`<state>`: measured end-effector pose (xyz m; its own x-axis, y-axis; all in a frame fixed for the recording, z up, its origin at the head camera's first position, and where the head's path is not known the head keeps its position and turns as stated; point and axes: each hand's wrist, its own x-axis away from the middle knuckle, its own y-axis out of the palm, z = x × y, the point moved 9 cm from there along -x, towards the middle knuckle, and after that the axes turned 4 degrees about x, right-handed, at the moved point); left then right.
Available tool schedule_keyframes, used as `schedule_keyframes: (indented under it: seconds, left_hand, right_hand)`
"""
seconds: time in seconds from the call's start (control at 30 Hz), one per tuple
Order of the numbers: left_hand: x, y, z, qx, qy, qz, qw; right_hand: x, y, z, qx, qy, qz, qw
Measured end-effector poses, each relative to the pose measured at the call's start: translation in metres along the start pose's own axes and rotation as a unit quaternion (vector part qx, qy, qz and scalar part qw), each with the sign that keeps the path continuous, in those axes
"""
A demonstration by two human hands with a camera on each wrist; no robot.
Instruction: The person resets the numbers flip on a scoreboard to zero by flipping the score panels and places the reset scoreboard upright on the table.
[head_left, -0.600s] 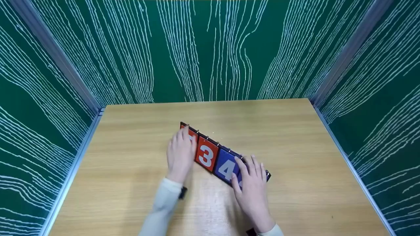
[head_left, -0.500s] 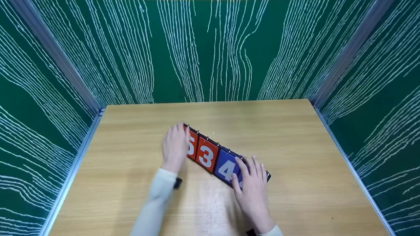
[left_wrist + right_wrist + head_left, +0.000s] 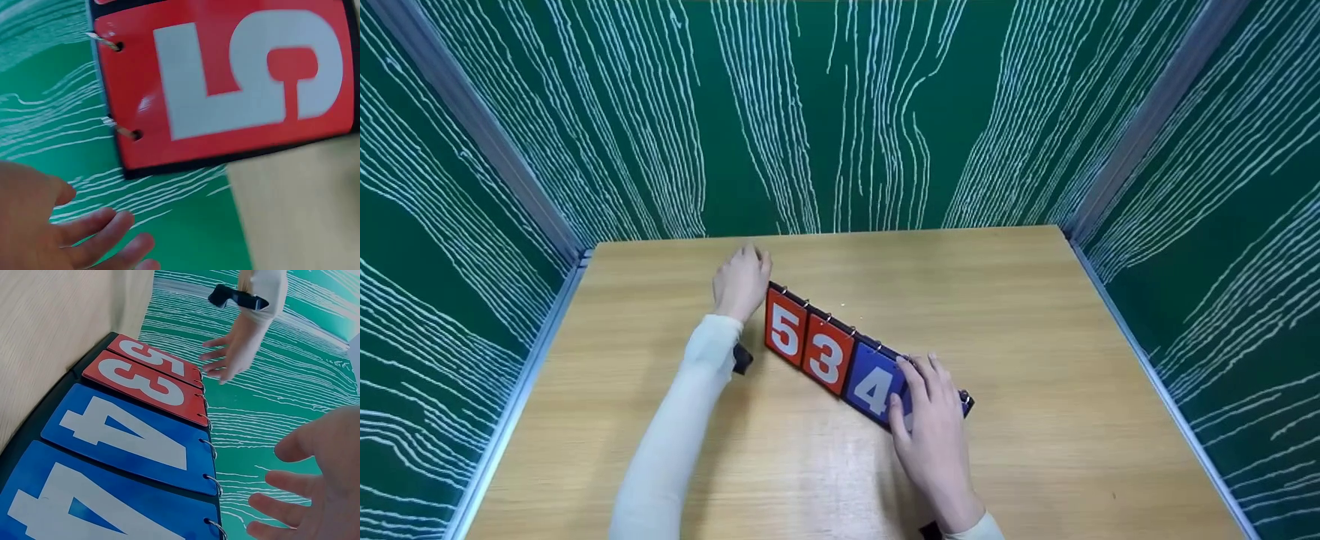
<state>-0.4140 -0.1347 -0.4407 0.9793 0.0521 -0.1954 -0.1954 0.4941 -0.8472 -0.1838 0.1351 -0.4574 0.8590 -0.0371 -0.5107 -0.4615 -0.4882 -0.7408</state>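
Note:
A flip scoreboard (image 3: 840,354) stands slanted on the wooden table, its black frame carrying number cards on metal rings. From left to right it shows a red 5 card (image 3: 247,73), a red 3 card (image 3: 143,385) and a blue 4 card (image 3: 118,433); another blue 4 card (image 3: 84,500) shows in the right wrist view. Just beyond the board's upper left corner is my left hand (image 3: 741,282), fingers loose and holding nothing. My right hand (image 3: 936,431) overlaps the right end in the head view, partly hiding the last card, its fingers relaxed near the ringed top edge.
Around the board spreads the light wooden table (image 3: 1035,330). Green panels (image 3: 765,112) with white wavy lines enclose it at the back and both sides, with grey metal posts (image 3: 1155,120) at the corners. Dark straps are on both wrists.
My left hand has moved away from me and left, off the red 5 card, which now shows fully. My right hand stays at the board's right end.

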Motion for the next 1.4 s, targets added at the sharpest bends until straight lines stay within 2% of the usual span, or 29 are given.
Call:
schedule_keyframes:
  seconds: [0.17, 0.3, 0.53, 1.0, 1.23, 1.4]
  left_hand:
    - [0.002, 0.027, -0.011, 0.005, -0.027, -0.06, 0.9978]
    - [0.002, 0.037, -0.014, 0.011, -0.035, -0.091, 0.9952]
    - [0.001, 0.037, -0.016, 0.021, -0.042, -0.102, 0.9936]
    - [0.015, 0.038, -0.023, 0.068, -0.064, -0.14, 0.9857]
    - [0.017, 0.039, -0.02, 0.074, -0.056, -0.147, 0.9848]
    - [0.019, 0.041, -0.022, 0.093, -0.07, -0.157, 0.9807]
  right_hand:
    - [0.001, 0.003, 0.002, -0.001, 0.007, -0.013, 1.0]
    - [0.0, 0.004, 0.005, -0.001, 0.02, -0.024, 0.999]
    - [0.0, 0.005, 0.007, 0.0, 0.025, -0.024, 0.999]
    - [0.0, 0.006, 0.005, 0.001, 0.01, -0.018, 1.0]
    - [0.0, 0.006, 0.01, 0.003, 0.033, -0.03, 0.999]
    - [0.001, 0.007, 0.013, 0.005, 0.046, -0.039, 0.998]
